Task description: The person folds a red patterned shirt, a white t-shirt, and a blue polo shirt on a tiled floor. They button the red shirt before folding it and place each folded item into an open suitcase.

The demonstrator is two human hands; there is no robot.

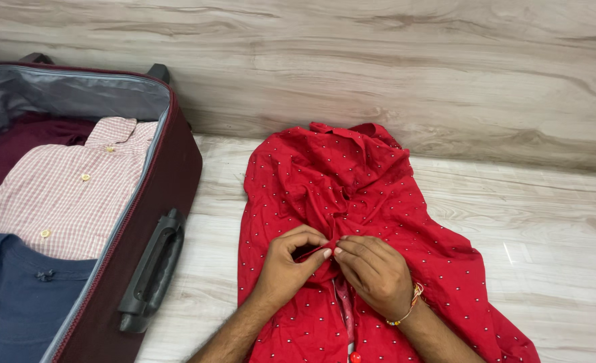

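Left hand (286,263) and right hand (376,272) met, fingers (318,250) pinched on the placket of the red dotted shirt (351,202). The shirt lay on the pale wood floor (553,235), collar pointing away beyond the fingers. Bare floor lay rightward. Leftward stood an open maroon suitcase (170,195) holding a checked shirt (69,195) and navy garment (15,302).

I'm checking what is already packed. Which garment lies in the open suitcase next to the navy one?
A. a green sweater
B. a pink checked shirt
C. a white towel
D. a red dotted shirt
B: a pink checked shirt lies folded in the suitcase above the navy garment, while the red dotted shirt is on the floor under both hands.
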